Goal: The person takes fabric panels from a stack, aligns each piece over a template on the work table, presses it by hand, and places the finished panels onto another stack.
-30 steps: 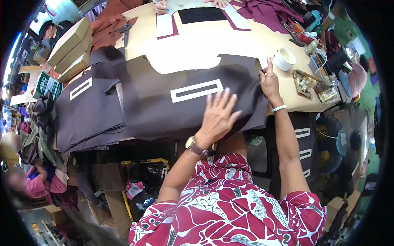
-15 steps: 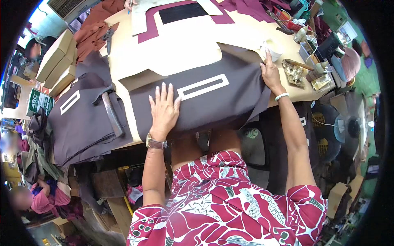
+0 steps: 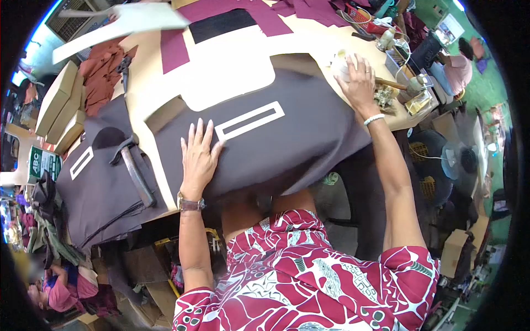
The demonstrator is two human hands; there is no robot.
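My left hand lies flat, fingers stretched, on a dark brown sheet of material that hangs over the table's front edge. Just right of its fingertips is a narrow white rectangular frame on the sheet. My right hand is spread over a white round object, perhaps a roll or cup, beyond the sheet's right edge. Its fingers are apart and partly cover the object. A large cream piece meets the sheet's far side.
A hammer lies on stacked dark pieces at left. Maroon pieces and a black patch are farther back. A blurred white panel is raised at upper left. Right of my hand are a wooden-handled brush and containers.
My right hand has moved from the sheet's right edge onto the white round object. The white panel at the back has lifted and swung left. My left hand stays flat; the view has shifted.
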